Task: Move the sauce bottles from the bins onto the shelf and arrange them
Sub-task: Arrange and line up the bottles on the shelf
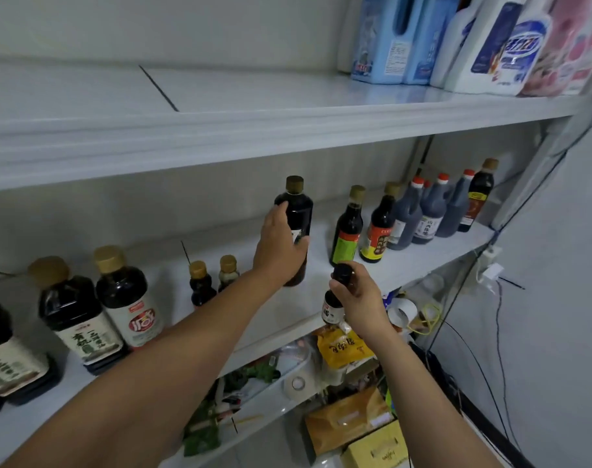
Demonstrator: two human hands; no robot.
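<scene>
Detergent jugs (490, 45) fill the top shelf's right end; on the middle shelf (406, 261) a row of dark-filled bottles (423, 214) lines the right, with two tiny bottles (200, 282) and bigger ones (125, 298) at the left. The left hand (281, 251) curls its fingers round a tall dark bottle (299, 211) standing upright on that shelf between the groups. The right hand (362, 298) grips a small black-capped bottle (330, 307) by its neck, just in front of the shelf's edge.

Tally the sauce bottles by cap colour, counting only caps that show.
Gold-capped bottles: 8, one in the left grip
Red-capped jugs: 3 clear, perhaps a fourth behind
Black-capped bottle: 1, in the right grip
Total: 12 certain
</scene>
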